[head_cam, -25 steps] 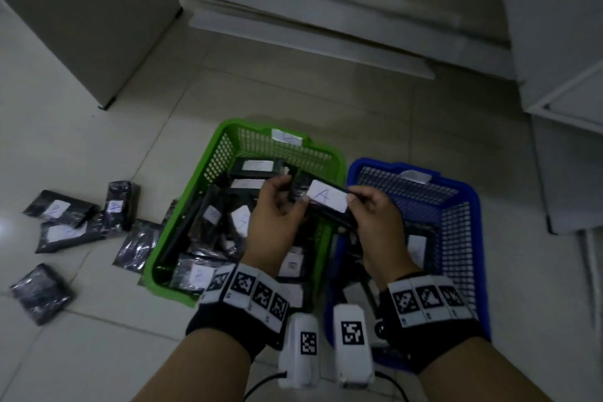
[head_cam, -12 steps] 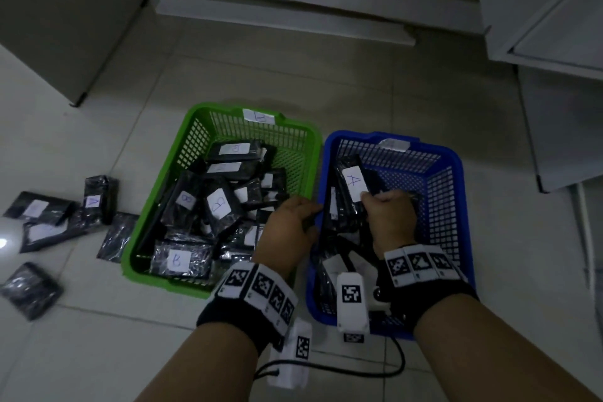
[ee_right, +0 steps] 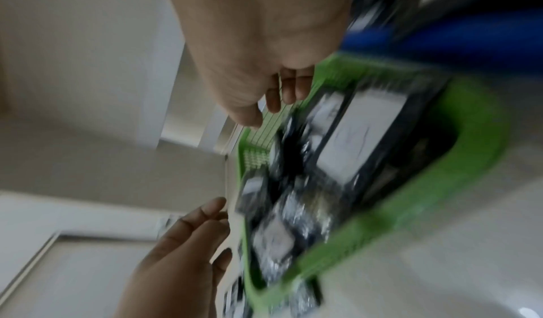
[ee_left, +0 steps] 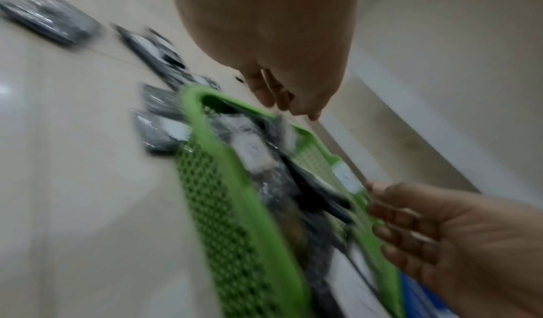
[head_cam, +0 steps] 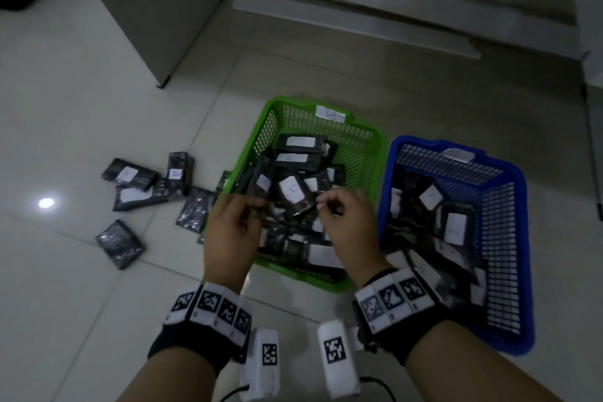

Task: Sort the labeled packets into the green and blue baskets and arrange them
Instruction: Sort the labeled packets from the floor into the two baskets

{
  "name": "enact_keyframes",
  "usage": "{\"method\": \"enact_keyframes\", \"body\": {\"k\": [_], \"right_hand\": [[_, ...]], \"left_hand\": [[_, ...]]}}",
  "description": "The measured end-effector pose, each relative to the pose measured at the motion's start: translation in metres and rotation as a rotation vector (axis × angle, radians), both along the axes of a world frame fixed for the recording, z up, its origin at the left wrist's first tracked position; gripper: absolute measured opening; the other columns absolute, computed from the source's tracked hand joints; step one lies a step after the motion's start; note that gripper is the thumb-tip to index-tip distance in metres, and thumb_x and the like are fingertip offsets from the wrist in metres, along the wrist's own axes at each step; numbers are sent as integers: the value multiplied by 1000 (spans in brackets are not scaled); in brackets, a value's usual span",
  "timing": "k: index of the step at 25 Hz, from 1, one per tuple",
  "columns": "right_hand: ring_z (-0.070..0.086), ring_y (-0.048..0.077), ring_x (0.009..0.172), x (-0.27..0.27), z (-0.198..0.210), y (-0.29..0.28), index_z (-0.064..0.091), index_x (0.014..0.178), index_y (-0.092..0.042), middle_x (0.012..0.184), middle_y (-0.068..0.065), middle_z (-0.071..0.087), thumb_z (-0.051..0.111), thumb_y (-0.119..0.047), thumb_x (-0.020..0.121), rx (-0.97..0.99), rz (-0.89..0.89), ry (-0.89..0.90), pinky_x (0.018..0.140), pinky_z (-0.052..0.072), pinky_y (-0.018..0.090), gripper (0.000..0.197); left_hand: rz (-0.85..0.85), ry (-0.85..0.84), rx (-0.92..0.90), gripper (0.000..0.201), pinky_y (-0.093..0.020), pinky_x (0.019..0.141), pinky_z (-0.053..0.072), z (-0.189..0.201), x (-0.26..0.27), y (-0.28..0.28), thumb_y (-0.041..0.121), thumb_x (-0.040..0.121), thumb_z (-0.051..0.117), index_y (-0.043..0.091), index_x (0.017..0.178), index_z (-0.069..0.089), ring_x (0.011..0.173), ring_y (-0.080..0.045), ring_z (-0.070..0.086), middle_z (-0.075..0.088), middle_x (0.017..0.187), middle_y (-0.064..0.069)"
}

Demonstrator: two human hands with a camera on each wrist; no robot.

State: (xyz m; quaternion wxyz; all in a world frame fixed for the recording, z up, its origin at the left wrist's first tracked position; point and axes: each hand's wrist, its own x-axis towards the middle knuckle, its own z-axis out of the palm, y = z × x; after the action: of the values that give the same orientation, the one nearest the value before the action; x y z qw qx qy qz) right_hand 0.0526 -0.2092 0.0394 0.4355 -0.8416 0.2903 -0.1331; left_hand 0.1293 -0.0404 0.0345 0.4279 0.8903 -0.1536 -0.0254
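At the left of the head view, flat, crinkled black foil packets [head_cam: 125, 174] with white paper labels lie loose on the glossy tiled floor [head_cam: 65, 287]. In the centre the green basket [head_cam: 368, 140], lattice-walled plastic, is heaped with more. Above it the left hand [head_cam: 228, 232] and right hand [head_cam: 349, 222] hover, both grips loosely curled and holding nothing. At the right the blue basket [head_cam: 502, 271], slotted plastic, holds labelled packets too.
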Motion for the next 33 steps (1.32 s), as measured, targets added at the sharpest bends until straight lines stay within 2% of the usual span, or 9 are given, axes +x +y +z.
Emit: {"method": "enact_keyframes", "body": {"k": [4,10,13,16,20,23,25,29,33], "right_hand": [[42,22,107,37,2,54,68,98,-29,109,-4,56,66,-20,78,-183,189,108,91,41,32,22],[39,29,108,104,-2,89,66,86,-29,108,1,53,57,-26,83,-471,119,398,87,34,39,10],[42,29,104,120,-13,106,67,79,-27,98,1,56,62,-21,79,-519,208,253,82,32,36,7],[45,26,100,142,-26,114,69,82,-24,92,0,59,63,-17,78,-563,403,167,87,33,35,10],[47,27,105,181,-36,111,64,105,-19,103,5,64,57,-14,83,-670,698,434,93,35,34,23],[46,32,112,202,-37,113,54,120,-14,116,13,58,50,-12,85,-723,797,589,90,38,36,35],[48,32,112,209,-38,116,51,123,-14,119,13,56,50,-14,86,-748,843,724,89,38,36,37],[55,27,109,209,-41,122,53,120,-14,116,7,61,48,-19,92,-747,839,798,98,33,35,29],[52,29,114,211,-41,123,43,131,-14,121,9,58,47,-25,92,-792,855,886,110,22,40,41]], "left_hand": [[180,-25,130,26,-40,84,47,-26,17,69,6,74,60,13,98,67,94,-30,54,54,101,-8],[178,130,198,37,-33,93,40,-74,52,118,2,69,69,12,104,66,105,-29,53,56,109,-9],[140,251,195,51,-28,95,39,-90,65,114,12,68,75,16,117,61,110,-23,50,52,120,-5],[81,292,291,63,-34,96,41,-100,73,109,15,67,76,20,126,55,114,-26,44,47,128,-4],[195,294,257,53,-38,88,45,-105,76,112,10,67,75,19,116,56,104,-30,48,51,112,-10],[321,414,111,51,-31,76,45,-106,76,123,15,72,73,18,117,49,87,-22,55,57,97,-8],[299,506,78,51,-29,75,47,-108,76,129,15,71,73,17,119,53,83,-20,59,60,97,-10],[314,519,43,16,-36,79,53,-102,76,131,19,73,68,19,89,65,82,-24,64,65,94,-10],[485,562,-199,13,-31,58,52,-81,72,123,19,86,59,20,85,47,60,-20,66,64,91,-8]]}}
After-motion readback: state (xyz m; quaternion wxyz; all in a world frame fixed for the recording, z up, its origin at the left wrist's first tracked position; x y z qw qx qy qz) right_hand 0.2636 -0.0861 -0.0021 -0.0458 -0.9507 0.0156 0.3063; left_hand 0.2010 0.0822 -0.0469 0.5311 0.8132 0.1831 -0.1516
